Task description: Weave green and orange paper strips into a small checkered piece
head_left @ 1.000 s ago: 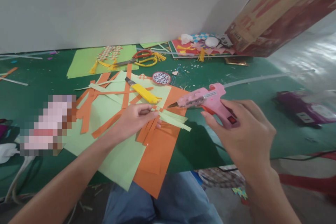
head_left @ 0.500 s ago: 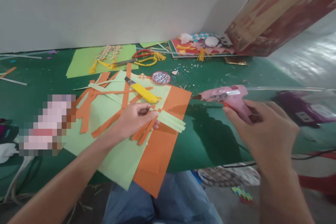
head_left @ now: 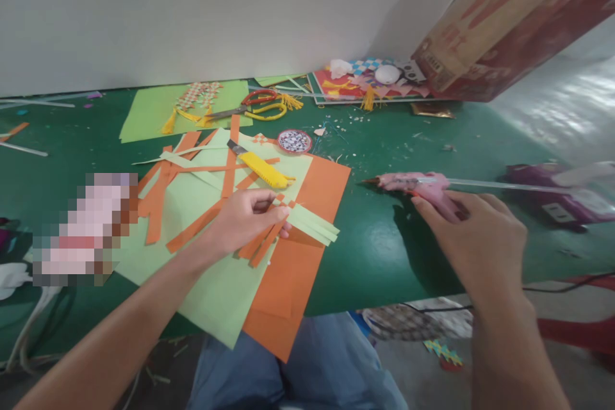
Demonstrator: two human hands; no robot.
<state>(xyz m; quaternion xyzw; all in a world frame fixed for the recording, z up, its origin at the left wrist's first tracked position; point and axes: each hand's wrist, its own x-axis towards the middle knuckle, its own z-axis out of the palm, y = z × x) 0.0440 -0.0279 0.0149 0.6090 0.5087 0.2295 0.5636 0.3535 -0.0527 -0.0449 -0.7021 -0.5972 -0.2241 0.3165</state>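
Note:
Between the thumb and fingers of my left hand (head_left: 252,218) is a small piece woven from orange and pale green paper strips (head_left: 311,221), its loose ends sticking out. Under it lie a pale green sheet (head_left: 211,295) and an orange sheet (head_left: 300,282). My right hand (head_left: 480,243) grips a pink hot glue gun (head_left: 423,187) by its handle, nozzle pointing left over the table. A clear glue stick (head_left: 509,186) juts from the gun's back. Just beyond my left hand rests a yellow utility knife (head_left: 264,170), among cut orange strips (head_left: 230,170).
Scissors (head_left: 259,106) lie by a woven paper piece with yellow tassels (head_left: 199,96). A round dish of small beads or sequins (head_left: 294,141) sits behind the sheets. At right are a purple packet (head_left: 542,195) and a large paper bag (head_left: 509,25). A blurred-out object (head_left: 86,230) is at left.
My right hand has lowered the glue gun slightly and turned it, with the nozzle now a little farther right. My left hand holds the woven piece in nearly the same spot.

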